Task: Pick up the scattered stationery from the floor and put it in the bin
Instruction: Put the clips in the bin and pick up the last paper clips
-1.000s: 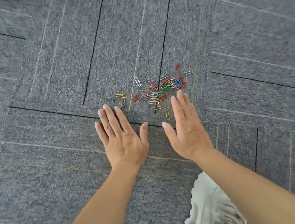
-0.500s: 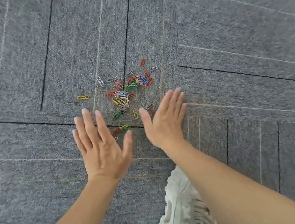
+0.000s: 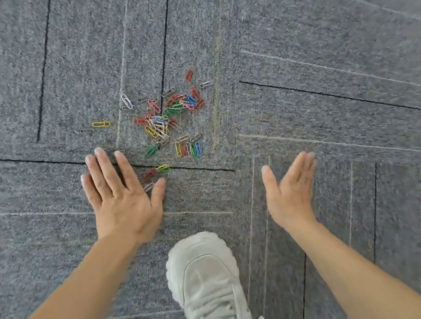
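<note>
While the paper clips [image 3: 166, 119] lie loosely heaped on the grey carpet [image 3: 335, 110], left hand [image 3: 121, 202] is flat, fingers [image 3: 105, 171] spread, right hand [image 3: 290, 193] open edge-on; both hold nothing. Risk: a careless sweep scatters outliers like the yellow clip [image 3: 101, 124]; thin clips slip from pinches. Bin unseen.

I can read no lettering, brand, number or sign here: none on the carpet tiles [image 3: 308, 120], the paper clips [image 3: 161, 123] or the white shoe [image 3: 205, 274].

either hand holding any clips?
No: the left hand and right hand are both open with straight fingers, and the clips lie on the carpet.
</note>
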The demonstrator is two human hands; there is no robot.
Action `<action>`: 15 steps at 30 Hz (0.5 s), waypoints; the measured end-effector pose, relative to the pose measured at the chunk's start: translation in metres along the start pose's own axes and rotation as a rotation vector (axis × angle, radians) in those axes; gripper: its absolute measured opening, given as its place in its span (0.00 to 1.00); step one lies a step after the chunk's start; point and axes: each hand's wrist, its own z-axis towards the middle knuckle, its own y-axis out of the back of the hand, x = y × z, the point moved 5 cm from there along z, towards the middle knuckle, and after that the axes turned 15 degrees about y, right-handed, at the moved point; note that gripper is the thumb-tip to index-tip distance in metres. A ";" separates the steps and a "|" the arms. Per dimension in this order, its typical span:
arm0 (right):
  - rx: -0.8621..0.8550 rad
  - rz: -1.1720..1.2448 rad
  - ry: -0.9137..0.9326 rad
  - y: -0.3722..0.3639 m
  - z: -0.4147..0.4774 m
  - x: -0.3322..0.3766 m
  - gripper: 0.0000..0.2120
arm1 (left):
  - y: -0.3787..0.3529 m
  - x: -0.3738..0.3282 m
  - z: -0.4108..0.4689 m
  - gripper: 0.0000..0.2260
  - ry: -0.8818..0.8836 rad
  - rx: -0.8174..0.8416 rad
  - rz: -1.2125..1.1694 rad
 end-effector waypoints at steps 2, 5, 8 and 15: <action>-0.005 -0.062 -0.120 -0.025 -0.012 -0.008 0.47 | 0.000 0.001 0.004 0.41 -0.010 0.107 0.015; -0.123 -0.105 -0.200 -0.041 -0.008 0.005 0.48 | -0.001 0.002 0.008 0.41 -0.016 0.238 0.069; -0.189 -0.183 -0.070 -0.041 0.005 0.026 0.47 | 0.002 0.001 0.006 0.42 -0.017 0.290 0.086; -0.192 0.054 0.378 -0.036 0.065 0.136 0.33 | 0.004 0.000 0.007 0.42 0.002 0.277 0.084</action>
